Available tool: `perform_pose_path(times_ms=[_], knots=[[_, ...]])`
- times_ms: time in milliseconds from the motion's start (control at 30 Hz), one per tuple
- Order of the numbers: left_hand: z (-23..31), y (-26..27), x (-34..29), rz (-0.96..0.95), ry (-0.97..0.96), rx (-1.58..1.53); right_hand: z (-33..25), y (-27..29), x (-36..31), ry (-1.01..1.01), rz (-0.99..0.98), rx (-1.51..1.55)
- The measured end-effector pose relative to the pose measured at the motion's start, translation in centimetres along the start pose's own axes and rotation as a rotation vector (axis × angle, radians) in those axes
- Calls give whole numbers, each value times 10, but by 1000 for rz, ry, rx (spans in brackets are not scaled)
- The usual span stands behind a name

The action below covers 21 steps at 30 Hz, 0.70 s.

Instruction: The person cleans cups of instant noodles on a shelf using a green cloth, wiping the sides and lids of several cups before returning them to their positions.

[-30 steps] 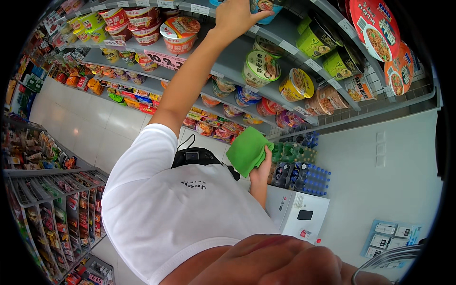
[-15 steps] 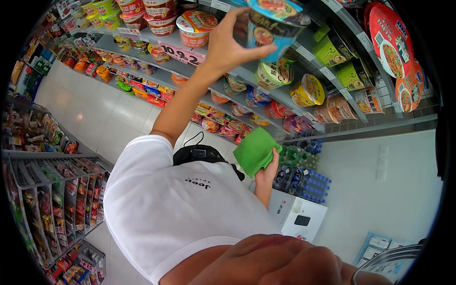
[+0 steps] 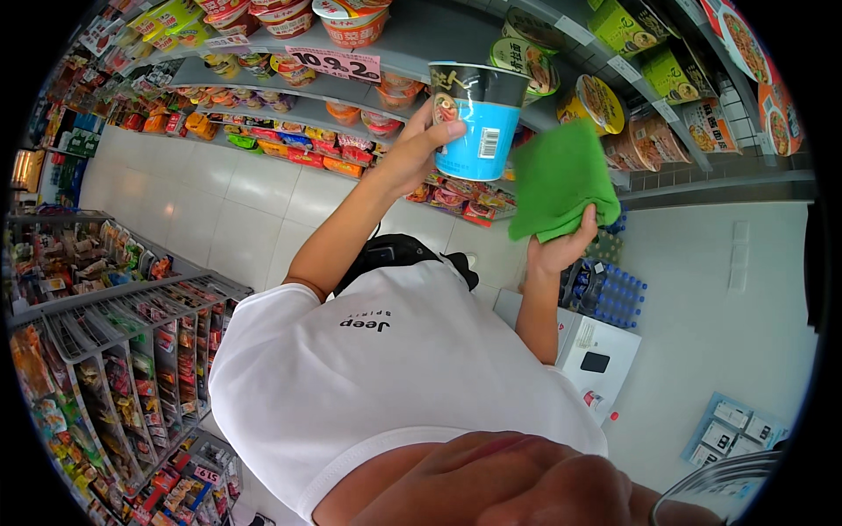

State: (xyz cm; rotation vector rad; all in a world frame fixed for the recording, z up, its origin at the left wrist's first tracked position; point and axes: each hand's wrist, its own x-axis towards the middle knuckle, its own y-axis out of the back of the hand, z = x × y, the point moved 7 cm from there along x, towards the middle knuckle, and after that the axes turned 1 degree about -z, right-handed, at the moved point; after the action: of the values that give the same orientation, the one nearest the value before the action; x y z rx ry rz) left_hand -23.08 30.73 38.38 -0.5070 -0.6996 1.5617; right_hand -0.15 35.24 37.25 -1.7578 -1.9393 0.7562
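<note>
A blue and black instant noodle cup (image 3: 482, 123) is in my left hand (image 3: 419, 149), upright and in front of the shelves. My fingers wrap its left side, with the thumb across the front near a barcode label. To its right my right hand (image 3: 566, 241) grips a folded green cloth (image 3: 561, 180) by its lower edge. The cloth is close to the cup; whether the two touch I cannot tell. Behind the cup, a bare stretch of grey shelf (image 3: 438, 39) shows beside a red and white noodle bowl (image 3: 353, 22).
More noodle bowls, such as a yellow one (image 3: 595, 105), and green boxes (image 3: 675, 74) line the tiers at the upper right. A pink price sign (image 3: 333, 63) hangs on a shelf edge. Bottled drinks (image 3: 621, 300) and a white carton (image 3: 601, 351) stand at right. Snack racks (image 3: 132, 351) fill the left.
My left hand has brought the noodle cup down and away from the upper shelf, turning it more upright. My right hand has raised the green cloth up and to the right, nearer the cup.
</note>
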Motion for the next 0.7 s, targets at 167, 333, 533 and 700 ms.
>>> perform_pose_path(times_ms=[167,333,533,700], knots=[[-13,-27,-8,14,14,119,-31,-90,-32,923,-571,-941],[-6,-42,-12,30,-113,50,-5,-106,-58,1076,-663,-1075],[-12,-37,-11,107,-128,204,1,-90,-72,1118,-665,-1092],[-22,-31,-7,21,-59,-157,4,-82,-67,1120,-628,-1096]])
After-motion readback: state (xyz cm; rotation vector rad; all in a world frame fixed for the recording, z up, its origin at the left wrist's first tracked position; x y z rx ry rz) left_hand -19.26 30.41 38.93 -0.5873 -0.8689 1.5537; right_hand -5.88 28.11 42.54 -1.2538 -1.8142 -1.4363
